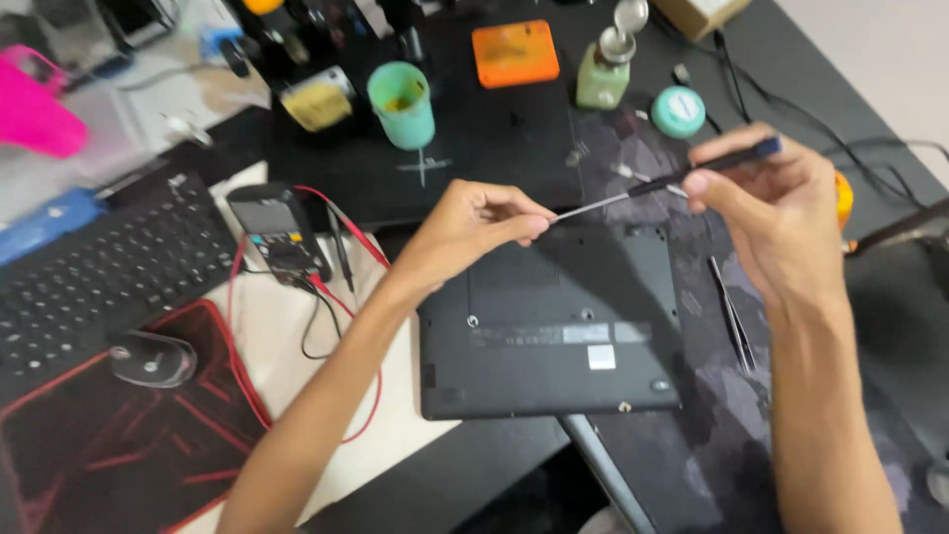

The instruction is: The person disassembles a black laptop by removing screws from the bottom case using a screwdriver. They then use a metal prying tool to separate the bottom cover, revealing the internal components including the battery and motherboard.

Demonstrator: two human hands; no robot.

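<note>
A black laptop [554, 336] lies bottom-up on the desk in front of me. Above it my right hand [771, 208] grips the dark handle of a thin screwdriver [672, 181], held nearly level. My left hand [474, 232] pinches the metal tip of the screwdriver's shaft between thumb and fingertips, just over the laptop's rear edge. Black tweezers [733, 316] rest on the mat right of the laptop.
A multimeter [279, 232] with red and black leads lies left of the laptop, beside a keyboard [99, 267] and a mouse [153, 358] on a red-black pad. Behind stand a green cup [403, 104], an orange box [514, 52], a pump bottle [605, 69] and a teal round lid [678, 111].
</note>
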